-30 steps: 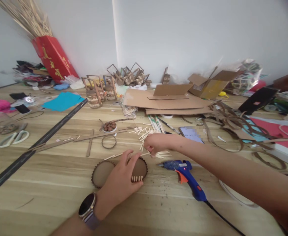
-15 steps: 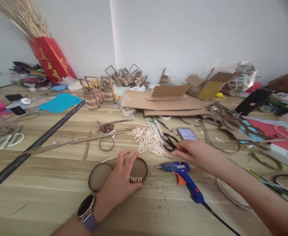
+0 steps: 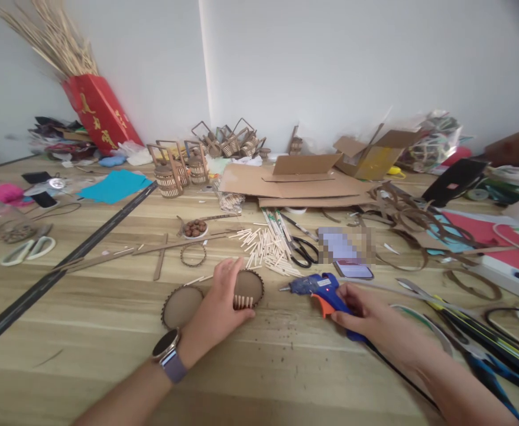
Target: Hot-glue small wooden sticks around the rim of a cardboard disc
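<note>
Head view worries me: the right hand [image 3: 370, 322], seemingly gripping the glue gun [image 3: 317, 288], could swing its hot tip into the left hand [image 3: 217, 310] lying flat and open on the cardboard disc [image 3: 251, 283].

Blue glue gun [image 3: 313, 287] on its side, nozzle pointing left, two toothed cardboard discs [image 3: 180, 306] lying flat beside it

The left hand [image 3: 217, 310] pressed flat on 2 cardboard discs [image 3: 184, 306]; the right hand [image 3: 375, 322] gripped the blue glue gun [image 3: 319, 289] beside scattered sticks [image 3: 268, 248].
</note>
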